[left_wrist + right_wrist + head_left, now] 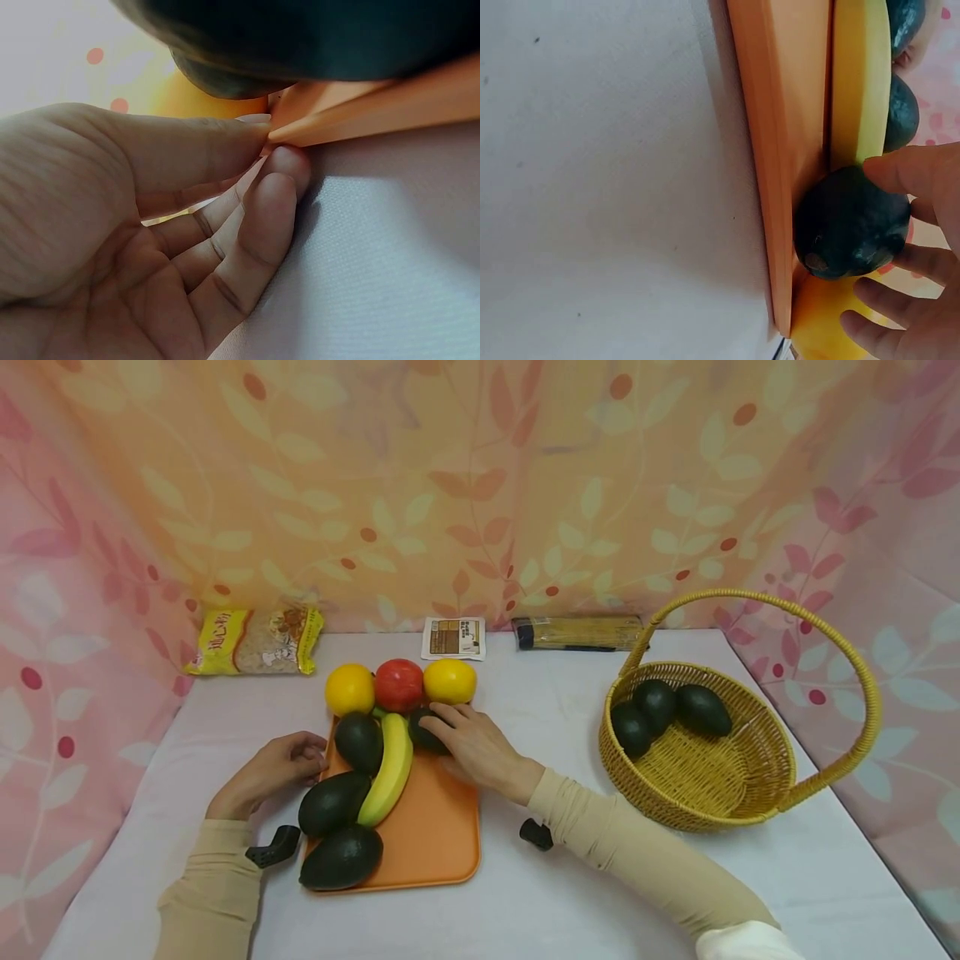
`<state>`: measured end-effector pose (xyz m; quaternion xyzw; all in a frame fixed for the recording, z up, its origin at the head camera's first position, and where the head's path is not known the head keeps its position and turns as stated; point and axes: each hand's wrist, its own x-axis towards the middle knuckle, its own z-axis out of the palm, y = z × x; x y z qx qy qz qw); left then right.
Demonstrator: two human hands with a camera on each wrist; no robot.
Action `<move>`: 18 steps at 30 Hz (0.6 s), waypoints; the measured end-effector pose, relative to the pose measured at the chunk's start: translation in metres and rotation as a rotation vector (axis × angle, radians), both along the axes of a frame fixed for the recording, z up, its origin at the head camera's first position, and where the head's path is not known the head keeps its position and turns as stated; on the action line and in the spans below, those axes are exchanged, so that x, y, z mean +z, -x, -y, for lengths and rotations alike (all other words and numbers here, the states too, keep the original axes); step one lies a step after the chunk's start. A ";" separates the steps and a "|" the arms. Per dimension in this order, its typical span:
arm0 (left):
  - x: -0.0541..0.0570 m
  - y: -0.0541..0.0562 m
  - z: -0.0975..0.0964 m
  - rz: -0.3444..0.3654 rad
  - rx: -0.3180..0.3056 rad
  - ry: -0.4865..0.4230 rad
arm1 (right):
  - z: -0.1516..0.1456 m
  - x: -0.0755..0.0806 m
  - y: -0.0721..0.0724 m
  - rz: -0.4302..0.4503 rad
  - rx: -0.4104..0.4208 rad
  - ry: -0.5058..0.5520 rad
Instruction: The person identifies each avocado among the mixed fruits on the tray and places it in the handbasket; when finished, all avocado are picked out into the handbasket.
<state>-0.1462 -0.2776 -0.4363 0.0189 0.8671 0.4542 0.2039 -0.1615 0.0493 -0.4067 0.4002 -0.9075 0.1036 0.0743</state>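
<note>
My left hand (276, 767) pinches the left rim of the orange tray (431, 827) between thumb and fingers, clear in the left wrist view. My right hand (480, 747) is over a dark green avocado (851, 221) near the tray's back right; its thumb touches the avocado and its fingers curve round the far side. A yellow banana (392, 768) lies lengthwise beside that avocado. Left of the banana, three more avocados lie along the tray: back (358, 743), middle (333, 803) and front (341, 858).
Along the tray's back are a yellow fruit (350, 689), a red fruit (399, 685) and another yellow fruit (450, 681). To the right stands a wicker basket (693, 768) with three avocados and a tall handle. Behind lie a yellow food bag (255, 642), a small packet (453, 637) and a noodle pack (581, 632).
</note>
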 end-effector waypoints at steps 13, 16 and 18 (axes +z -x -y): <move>0.000 0.001 0.001 0.006 -0.001 -0.008 | -0.002 0.003 -0.007 -0.023 0.004 -0.079; 0.000 0.001 0.001 0.015 0.003 -0.012 | -0.004 0.003 -0.009 0.001 -0.009 -0.101; 0.000 0.001 0.001 0.020 0.002 -0.015 | -0.005 0.002 -0.010 0.019 -0.015 -0.117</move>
